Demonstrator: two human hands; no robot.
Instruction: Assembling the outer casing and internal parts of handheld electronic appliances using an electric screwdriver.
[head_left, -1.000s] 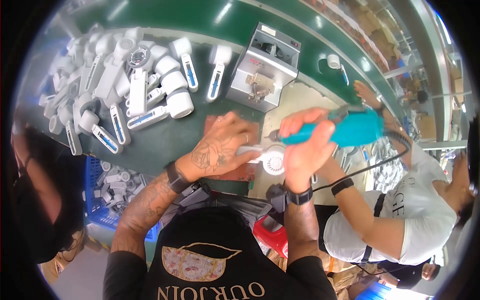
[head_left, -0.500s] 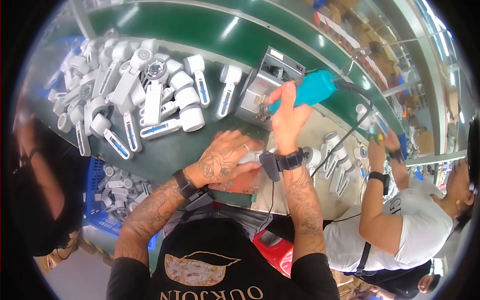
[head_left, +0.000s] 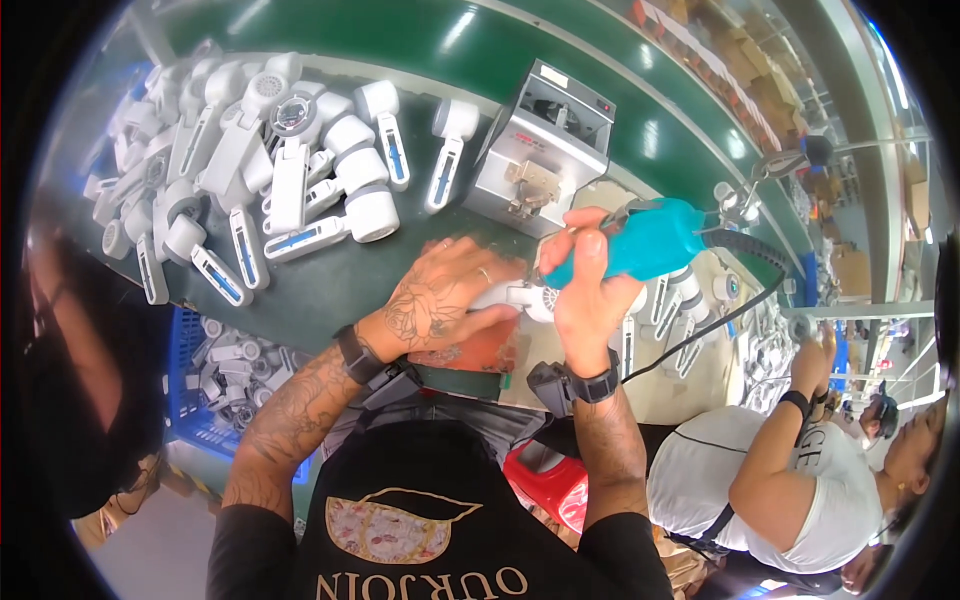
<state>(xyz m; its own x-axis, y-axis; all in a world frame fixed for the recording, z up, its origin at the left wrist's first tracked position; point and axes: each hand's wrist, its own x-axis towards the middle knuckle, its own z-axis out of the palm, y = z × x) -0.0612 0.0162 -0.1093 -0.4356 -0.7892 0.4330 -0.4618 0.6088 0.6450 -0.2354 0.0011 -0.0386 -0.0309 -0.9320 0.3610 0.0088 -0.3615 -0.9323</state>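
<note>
My left hand (head_left: 440,290) is closed around a white handheld fan (head_left: 520,296), lying low over a worn reddish patch (head_left: 475,345) on the bench. Its round head with a grille points to the right. My right hand (head_left: 590,315) grips a teal electric screwdriver (head_left: 655,240), which lies tilted, its front end toward the fan's head. Fingers hide the driver's tip, so contact with the fan cannot be seen. Just beyond both hands stands a grey metal screw feeder (head_left: 545,150).
A heap of white handheld fans (head_left: 295,190) covers the bench's left. More fans (head_left: 665,310) lie right of my right hand. A black cable (head_left: 720,320) trails from the driver. A blue crate (head_left: 185,370) of parts stands lower left. A co-worker (head_left: 790,480) is at the right.
My right hand has brought the screwdriver away from the feeder, nearer to me and to the fan's head. My left hand keeps its hold. The co-worker's arms at the right have shifted.
</note>
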